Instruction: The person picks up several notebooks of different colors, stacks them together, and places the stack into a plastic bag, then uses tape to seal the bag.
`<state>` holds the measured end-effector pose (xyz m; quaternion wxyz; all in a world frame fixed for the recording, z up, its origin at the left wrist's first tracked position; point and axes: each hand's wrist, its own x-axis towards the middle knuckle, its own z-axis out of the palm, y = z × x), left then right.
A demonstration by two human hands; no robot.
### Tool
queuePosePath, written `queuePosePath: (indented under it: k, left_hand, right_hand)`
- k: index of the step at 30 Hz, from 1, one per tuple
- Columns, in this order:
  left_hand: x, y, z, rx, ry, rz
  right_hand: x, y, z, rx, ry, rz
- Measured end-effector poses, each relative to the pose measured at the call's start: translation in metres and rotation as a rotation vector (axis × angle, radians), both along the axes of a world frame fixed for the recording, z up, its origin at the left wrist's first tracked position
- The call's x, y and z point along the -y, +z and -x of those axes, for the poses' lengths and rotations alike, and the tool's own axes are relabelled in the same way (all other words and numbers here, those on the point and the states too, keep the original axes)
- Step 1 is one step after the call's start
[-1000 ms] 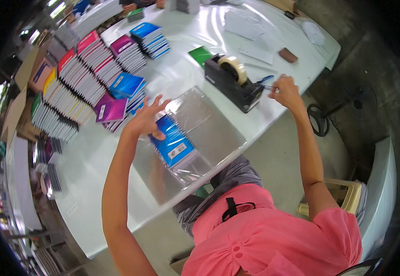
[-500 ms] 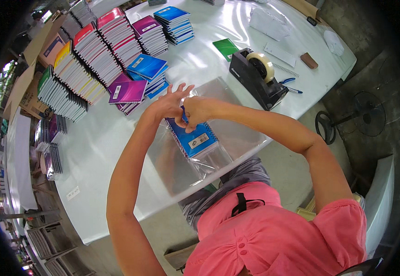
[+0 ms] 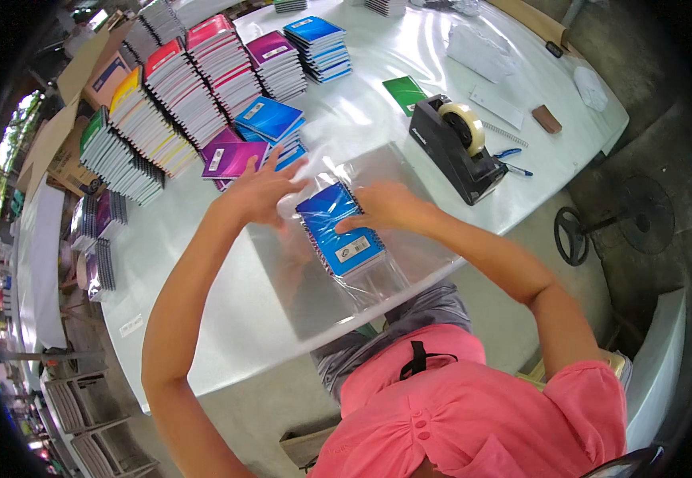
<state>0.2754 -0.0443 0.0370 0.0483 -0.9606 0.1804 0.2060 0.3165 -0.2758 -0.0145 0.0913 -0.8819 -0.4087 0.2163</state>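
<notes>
**Bagging of notebook stack: stack inside bag, closure outstanding**

A stack of blue spiral notebooks (image 3: 339, 229) sits inside a clear plastic bag (image 3: 378, 279) at centre frame, on the white surface (image 3: 202, 319). Judged status: insertion done; the bag's upper end appears not yet folded or taped. The tape dispenser (image 3: 461, 147) stands untouched at upper right.

The left hand (image 3: 262, 191) lies with fingers spread, flat on the bag film just upper left of the stack, holding nothing closed. The right hand (image 3: 386, 207) presses on the stack's upper right edge through the film, fingers loosely bent. The stack lies between both grips. More notebook piles (image 3: 194, 88) fill the upper left.
</notes>
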Motion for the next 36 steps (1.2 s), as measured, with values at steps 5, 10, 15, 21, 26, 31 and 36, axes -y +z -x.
queuePosePath:
  k: [5, 10, 15, 21, 26, 31, 36]
  left_hand:
    - [-0.019, -0.038, -0.008, 0.52, 0.365, 0.241]
    - [0.033, -0.085, 0.058, 0.696, 0.75, 0.325]
    - [0.054, -0.119, 0.107, 0.548, 0.68, 0.407]
    - [0.085, -0.043, 0.151, 0.424, 0.913, 1.733]
    - [0.087, -0.041, 0.162, 0.609, 0.964, 1.708]
    - [0.079, -0.086, 0.156, 0.589, 0.917, 1.804]
    - [0.083, -0.077, 0.16, 0.74, 0.867, 1.959]
  right_hand:
    - [-0.002, -0.016, 0.003, -0.14, -0.216, -0.226]
    - [0.022, -0.056, -0.002, -0.184, -0.254, -0.455]
    - [0.013, -0.051, 0.023, -0.293, -0.164, -0.688]
    - [0.023, 0.009, 0.059, -0.525, -0.117, -1.051]
    - [0.01, 0.017, 0.067, -0.267, -0.011, -1.085]
    - [0.001, -0.014, 0.055, -0.548, -0.048, -0.869]
    - [0.014, -0.019, 0.033, -0.376, 0.115, -1.121]
